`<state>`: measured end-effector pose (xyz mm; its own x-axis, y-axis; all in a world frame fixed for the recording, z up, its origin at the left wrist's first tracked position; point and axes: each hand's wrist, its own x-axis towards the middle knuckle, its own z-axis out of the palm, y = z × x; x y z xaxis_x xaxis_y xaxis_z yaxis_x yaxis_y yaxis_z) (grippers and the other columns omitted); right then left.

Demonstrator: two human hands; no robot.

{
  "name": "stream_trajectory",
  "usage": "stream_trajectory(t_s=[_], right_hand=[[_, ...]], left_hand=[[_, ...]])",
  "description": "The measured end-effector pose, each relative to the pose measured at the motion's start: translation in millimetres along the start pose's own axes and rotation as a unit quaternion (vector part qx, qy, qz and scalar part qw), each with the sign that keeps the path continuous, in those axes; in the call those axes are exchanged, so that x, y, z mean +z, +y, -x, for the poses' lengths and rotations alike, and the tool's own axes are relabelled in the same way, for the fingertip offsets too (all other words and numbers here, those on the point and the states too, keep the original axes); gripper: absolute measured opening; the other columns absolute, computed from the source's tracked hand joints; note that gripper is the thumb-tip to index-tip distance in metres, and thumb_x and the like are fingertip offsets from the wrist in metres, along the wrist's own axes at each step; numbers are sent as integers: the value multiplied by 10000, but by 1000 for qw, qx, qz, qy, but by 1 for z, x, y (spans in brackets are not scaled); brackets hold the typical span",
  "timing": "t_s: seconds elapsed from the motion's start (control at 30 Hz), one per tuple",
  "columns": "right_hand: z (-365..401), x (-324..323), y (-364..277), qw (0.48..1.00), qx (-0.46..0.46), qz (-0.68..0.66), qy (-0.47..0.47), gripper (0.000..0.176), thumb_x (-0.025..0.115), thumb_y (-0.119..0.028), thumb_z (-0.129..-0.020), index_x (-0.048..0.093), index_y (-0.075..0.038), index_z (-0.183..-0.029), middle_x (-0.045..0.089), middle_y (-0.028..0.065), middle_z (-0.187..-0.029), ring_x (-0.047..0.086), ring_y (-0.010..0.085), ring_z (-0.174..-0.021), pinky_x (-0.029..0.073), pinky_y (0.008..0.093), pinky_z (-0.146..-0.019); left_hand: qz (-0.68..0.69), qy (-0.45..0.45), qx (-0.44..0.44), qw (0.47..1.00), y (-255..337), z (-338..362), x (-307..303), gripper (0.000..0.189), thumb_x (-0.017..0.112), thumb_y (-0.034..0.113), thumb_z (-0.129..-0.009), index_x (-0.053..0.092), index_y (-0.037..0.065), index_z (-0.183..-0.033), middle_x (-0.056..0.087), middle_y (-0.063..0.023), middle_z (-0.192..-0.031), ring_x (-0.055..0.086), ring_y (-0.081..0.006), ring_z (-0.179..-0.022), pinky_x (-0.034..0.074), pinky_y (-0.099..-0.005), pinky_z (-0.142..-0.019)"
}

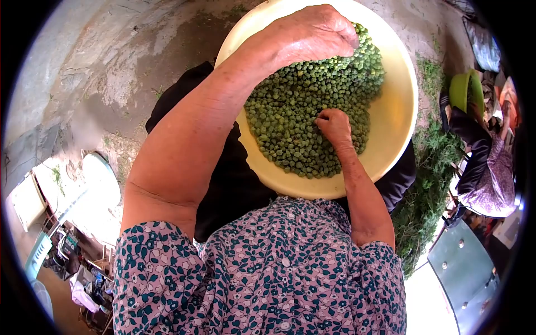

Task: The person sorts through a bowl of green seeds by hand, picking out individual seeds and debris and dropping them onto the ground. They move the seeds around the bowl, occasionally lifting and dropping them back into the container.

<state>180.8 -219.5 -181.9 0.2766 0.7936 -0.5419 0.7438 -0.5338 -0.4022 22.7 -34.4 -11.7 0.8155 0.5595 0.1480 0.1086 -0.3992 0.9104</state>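
Observation:
A wide yellow basin rests on my lap, holding a heap of small round green pods that look like green chickpeas. My left hand is over the far part of the heap, fingers curled inward; whatever they hold, if anything, is hidden. Nearer to me, my right hand hovers low over or touches the pods at the middle right. Its thumb and fingers are pinched together, and I cannot make out what is between them.
Cut green plants are piled on the ground to the right. Beyond them sits another person by a lime-green basin. A grey-green metal panel is at the lower right. At left are a pale chair and mixed household items.

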Motion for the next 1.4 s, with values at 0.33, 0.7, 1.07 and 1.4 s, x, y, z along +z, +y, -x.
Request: stream_trajectory(t_s=[0.33, 0.7, 1.07, 1.4], right_hand=[[28, -49, -4, 900, 33, -432, -57, 163, 631, -181, -782, 628, -23, -823, 550, -2, -669, 485, 95, -606, 385, 239, -564], [54, -100, -74, 792, -23, -610, 32, 175, 610, -141, -838, 608, 14, -920, 547, 6, -705, 480, 90, -657, 390, 223, -637], [66, -142, -21, 912, -75, -276, 294, 109, 623, -73, -827, 643, 2, -904, 618, 36, -790, 560, 102, -709, 466, 232, -664], [53, -151, 54, 882, -41, -3, 470, 167, 568, -38, -837, 665, -71, -968, 644, 100, -954, 639, 190, -781, 540, 301, -700]], left_hand=[[-11, -42, -124, 991, -6, 0, 13, 234, 614, 120, -833, 648, 12, -1038, 672, -114, -949, 627, -171, -874, 489, -273, -792], [-68, -91, -90, 989, -1, 9, 48, 246, 670, 156, -746, 650, -15, -921, 658, -140, -781, 643, -239, -725, 498, -342, -670], [-51, -237, -152, 958, 1, 12, 51, 171, 692, -48, -672, 671, 28, -825, 673, -101, -784, 648, -180, -696, 525, -304, -680], [7, -34, -192, 981, 5, 0, 22, 214, 625, 123, -837, 652, 44, -1034, 663, -112, -981, 625, -192, -861, 504, -300, -795]])
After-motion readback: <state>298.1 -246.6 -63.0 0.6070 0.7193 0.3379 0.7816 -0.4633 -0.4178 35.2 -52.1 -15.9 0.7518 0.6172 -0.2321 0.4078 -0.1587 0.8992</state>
